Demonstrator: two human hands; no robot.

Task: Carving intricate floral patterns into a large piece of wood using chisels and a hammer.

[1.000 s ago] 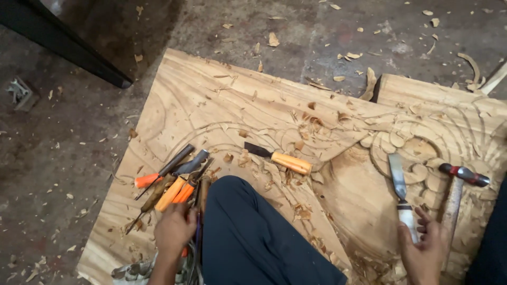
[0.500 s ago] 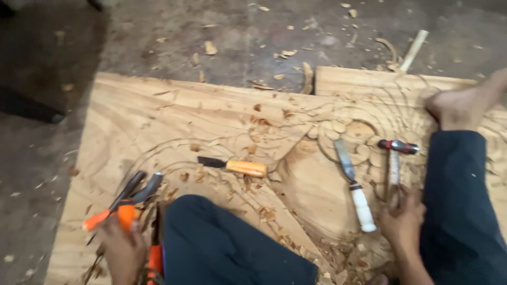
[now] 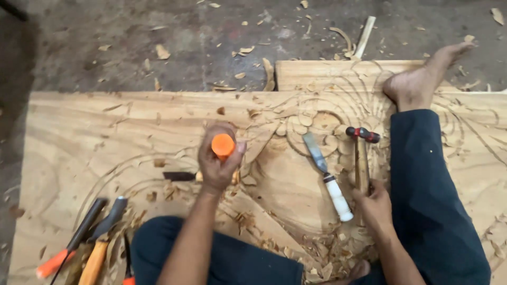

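- Left hand (image 3: 217, 161) fingers closed round an orange-handled chisel (image 3: 222, 145); orange butt end points up toward the camera, so long axis runs near vertical, blade end hidden below the fist.
- A second chisel lies flat just under and left of those fingers: dark blade (image 3: 178, 176) sticks out leftward, its handle mostly hidden behind the hand; cannot tell if they touch.
- Right hand (image 3: 376, 206) rests on the lower end of the hammer handle (image 3: 362, 166); fingers curled at it, but whether they fully grip it I cannot tell.
- Hammer long axis runs straight away from the right fingers, head (image 3: 362, 134) (dark with red) at the far end, lying on the carved wood panel (image 3: 105, 132).
- White-handled chisel (image 3: 328, 177) lies just left of the right fingers, near-parallel to the hammer, blade tilted away and to the left, handle end nearer the hand.
- Right hand is far nearer hammer and white chisel; left hand well apart from both.
- Spare tools (image 3: 87, 237), orange and dark handles, lie well down-left of the left fingers, near the knee.
- Bare foot (image 3: 417, 82) rests on the panel beyond the hammer head.
- Wood chips lie scattered over panel and floor (image 3: 158, 31).
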